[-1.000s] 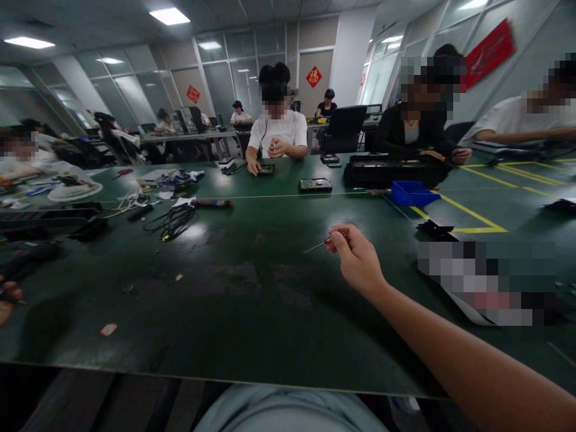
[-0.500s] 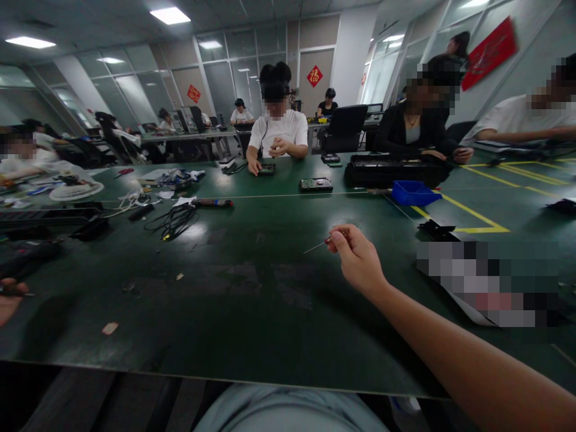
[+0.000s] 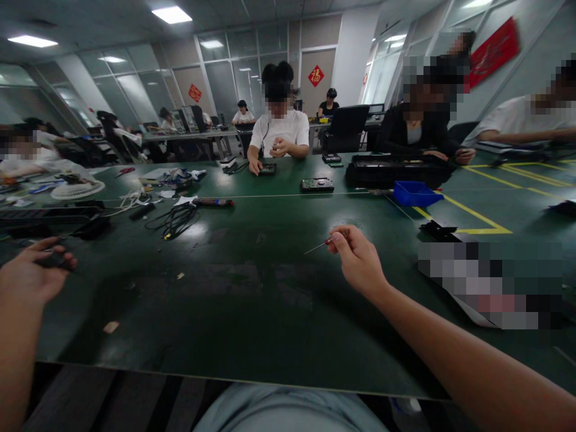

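My right hand [image 3: 357, 258] is closed on a small screwdriver [image 3: 316, 247], its thin metal shaft pointing left and slightly down over the green table [image 3: 252, 336]. Most of its handle is hidden inside my fingers. At the left edge, my left hand [image 3: 36, 273] grips a dark object [image 3: 51, 259], held above the tabletop. Its kind is hard to make out, since the fingers cover part of it. Close beyond that hand lie dark plastic parts [image 3: 92, 228].
A corded tool [image 3: 213, 203] with black cable lies ahead. Farther off are a circuit board unit [image 3: 317, 185], a long black casing [image 3: 398, 171] and a blue bin [image 3: 414, 193]. A white fan-like part [image 3: 78, 189] sits left. A co-worker [image 3: 281, 135] sits opposite.
My left hand, with the dark object in it, has come farther into view at the left, moving up and to the right. My right hand and the screwdriver stay almost still.
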A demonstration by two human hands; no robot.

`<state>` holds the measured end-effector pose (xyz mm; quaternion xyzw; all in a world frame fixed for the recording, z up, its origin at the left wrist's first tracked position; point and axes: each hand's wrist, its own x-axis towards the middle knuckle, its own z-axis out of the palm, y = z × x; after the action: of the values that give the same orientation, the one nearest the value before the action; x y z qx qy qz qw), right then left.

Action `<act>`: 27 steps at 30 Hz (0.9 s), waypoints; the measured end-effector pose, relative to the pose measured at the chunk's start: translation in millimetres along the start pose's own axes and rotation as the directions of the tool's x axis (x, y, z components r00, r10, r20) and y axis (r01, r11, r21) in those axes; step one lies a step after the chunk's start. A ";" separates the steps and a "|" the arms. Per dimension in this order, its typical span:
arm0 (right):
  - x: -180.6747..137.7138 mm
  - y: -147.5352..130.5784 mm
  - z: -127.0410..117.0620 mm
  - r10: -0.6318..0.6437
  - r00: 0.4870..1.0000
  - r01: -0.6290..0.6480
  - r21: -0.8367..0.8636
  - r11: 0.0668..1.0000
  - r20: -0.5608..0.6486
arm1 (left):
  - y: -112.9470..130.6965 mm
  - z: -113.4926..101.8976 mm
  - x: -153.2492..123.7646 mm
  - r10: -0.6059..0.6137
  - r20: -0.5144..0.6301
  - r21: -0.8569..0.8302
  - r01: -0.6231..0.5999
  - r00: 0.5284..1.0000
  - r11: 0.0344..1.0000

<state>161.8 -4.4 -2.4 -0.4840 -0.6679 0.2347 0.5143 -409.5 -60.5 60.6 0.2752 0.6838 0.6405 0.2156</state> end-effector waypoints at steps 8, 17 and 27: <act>0.1 0.3 0.2 0.009 1.000 -0.010 0.023 1.000 0.007 | 12.2 107.8 -47.6 0.003 0.415 -0.230 0.102 0.910 0.968; -2.7 -3.1 -2.3 -0.002 1.000 0.002 -0.002 1.000 0.020 | 4.8 213.1 -151.0 0.006 0.864 -0.096 0.152 0.504 0.984; -3.3 -5.9 -2.7 0.003 0.999 -0.002 -0.040 0.999 0.034 | 11.6 274.7 -231.1 0.039 0.967 0.025 -0.247 0.251 0.969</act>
<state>161.9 -10.3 1.9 -0.4910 -0.6804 0.2301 0.4930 -55.9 -3.0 35.0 0.6847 0.4373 0.2977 0.5013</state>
